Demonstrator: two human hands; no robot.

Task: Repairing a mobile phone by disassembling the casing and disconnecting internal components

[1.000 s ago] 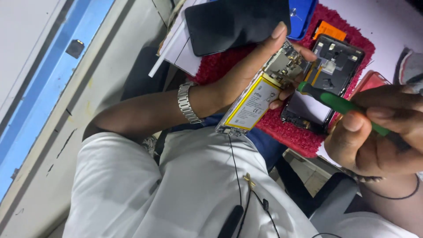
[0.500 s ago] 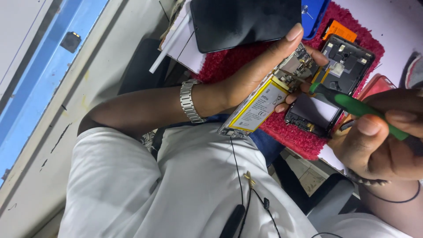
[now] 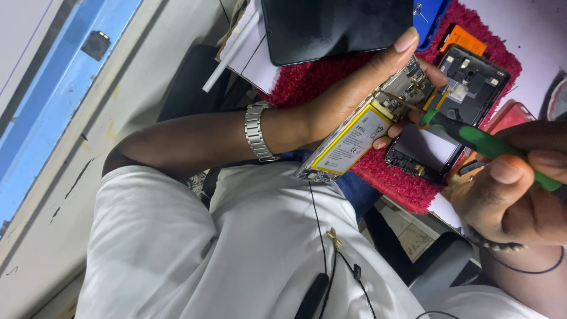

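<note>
Driver tip now landing on the opened phone's board.
Left hand (image 3: 348, 100), fingers clamped on opened phone (image 3: 360, 133), is holding it over red mat (image 3: 319, 80) at 12 o'clock; right hand (image 3: 514, 195), fingers pinching green screwdriver (image 3: 490, 147), is coming in from 3 o'clock, closer than a second ago. Rear housing (image 3: 449, 118) lying on mat beside.

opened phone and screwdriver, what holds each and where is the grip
The left hand grips the opened phone by its long edges, thumb over the top. The right hand holds the green screwdriver by its handle, tip at the phone's upper board.
</note>
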